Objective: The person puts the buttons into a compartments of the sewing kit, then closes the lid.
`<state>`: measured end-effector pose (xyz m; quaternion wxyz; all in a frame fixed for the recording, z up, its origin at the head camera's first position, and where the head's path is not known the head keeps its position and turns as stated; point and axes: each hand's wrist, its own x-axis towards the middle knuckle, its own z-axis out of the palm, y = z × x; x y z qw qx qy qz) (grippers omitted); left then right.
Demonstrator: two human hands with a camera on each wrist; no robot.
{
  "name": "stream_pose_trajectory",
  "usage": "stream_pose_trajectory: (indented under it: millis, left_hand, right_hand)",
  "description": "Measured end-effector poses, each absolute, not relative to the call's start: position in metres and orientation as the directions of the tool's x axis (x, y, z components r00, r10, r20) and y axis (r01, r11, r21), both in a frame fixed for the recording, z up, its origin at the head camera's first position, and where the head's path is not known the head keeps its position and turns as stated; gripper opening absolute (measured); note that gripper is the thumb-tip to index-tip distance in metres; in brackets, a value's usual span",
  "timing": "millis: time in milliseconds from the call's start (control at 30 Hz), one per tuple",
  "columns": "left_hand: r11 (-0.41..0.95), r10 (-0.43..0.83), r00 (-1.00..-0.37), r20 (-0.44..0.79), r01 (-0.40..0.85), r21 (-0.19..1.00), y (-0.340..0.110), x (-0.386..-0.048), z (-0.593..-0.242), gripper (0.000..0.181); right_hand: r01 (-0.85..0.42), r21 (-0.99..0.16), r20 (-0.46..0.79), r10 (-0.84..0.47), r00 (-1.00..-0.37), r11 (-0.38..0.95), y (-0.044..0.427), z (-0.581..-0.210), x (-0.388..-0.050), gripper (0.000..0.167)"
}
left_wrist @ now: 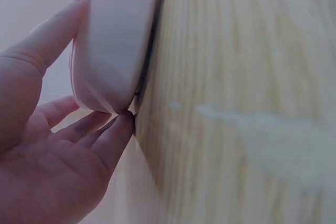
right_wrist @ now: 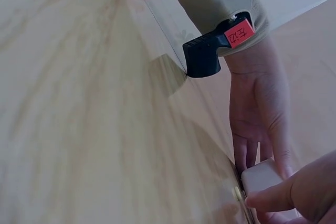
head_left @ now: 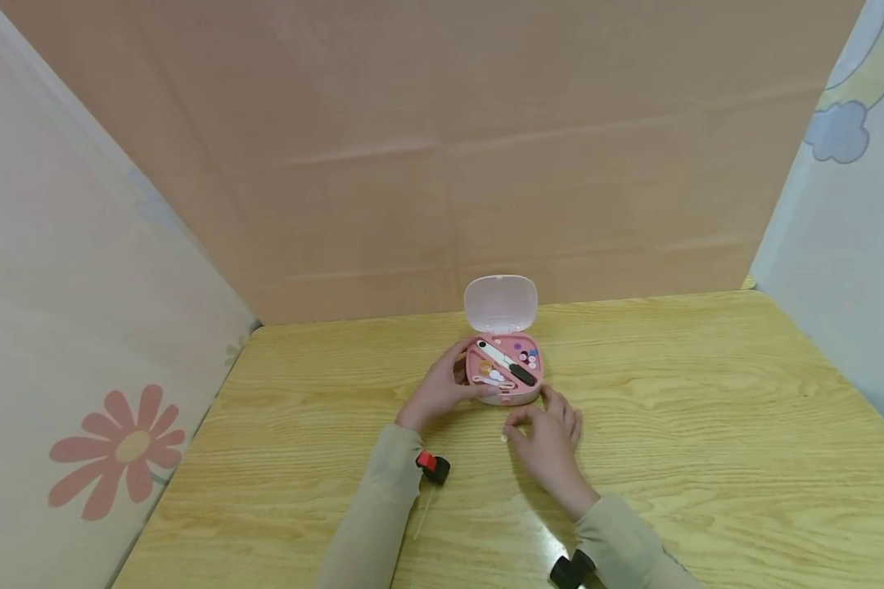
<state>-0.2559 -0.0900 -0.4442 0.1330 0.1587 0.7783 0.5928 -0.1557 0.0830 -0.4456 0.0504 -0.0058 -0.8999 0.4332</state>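
A small pink sewing-kit-like box [head_left: 511,399] stands on the table with its translucent lid [head_left: 501,303] raised. Inside lie a white tool with a black end [head_left: 507,363], several buttons [head_left: 528,357] and a white looped item [head_left: 493,381]. My left hand [head_left: 444,386] grips the box's left side, thumb at the front and fingers behind; the left wrist view shows this hand [left_wrist: 58,145] against the pale wall [left_wrist: 113,40]. Near the box's front right corner, my right hand [head_left: 548,442] pinches a small pale button [head_left: 504,439] between thumb and forefinger, low over the table.
The wood-grain table [head_left: 707,425] extends to both sides of the box. Behind it hangs a tan sheet [head_left: 442,164], close to the lid. Patterned panels [head_left: 37,270] stand on the left and right. Each sleeve carries a black wrist camera [head_left: 570,570].
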Motion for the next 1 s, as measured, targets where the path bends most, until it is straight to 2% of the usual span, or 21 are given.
stream_pose_trajectory:
  millis: [133,367,533,1000]
  left_hand:
    - [0.241,0.405,-0.914,-0.016,0.09,0.966,-0.09,-0.255,-0.446,0.089]
    - [0.208,0.435,-0.9,0.016,0.117,0.971,-0.09,-0.249,-0.43,0.089]
    - [0.237,0.42,-0.907,0.011,0.121,0.964,-0.09,-0.256,-0.445,0.089]
    - [0.227,0.423,-0.906,0.005,0.111,0.967,-0.09,-0.257,-0.446,0.087]
  right_hand:
    - [-0.022,-0.78,0.062,0.042,-0.997,0.626,0.085,-0.446,-0.156,0.006]
    - [-0.068,-0.77,0.101,0.016,-0.995,0.634,0.09,-0.444,-0.156,0.005]
    - [-0.079,-0.769,0.097,-0.006,-0.995,0.634,0.096,-0.443,-0.156,0.006]
    - [-0.085,-0.762,0.078,-0.04,-0.996,0.642,0.106,-0.435,-0.158,0.006]
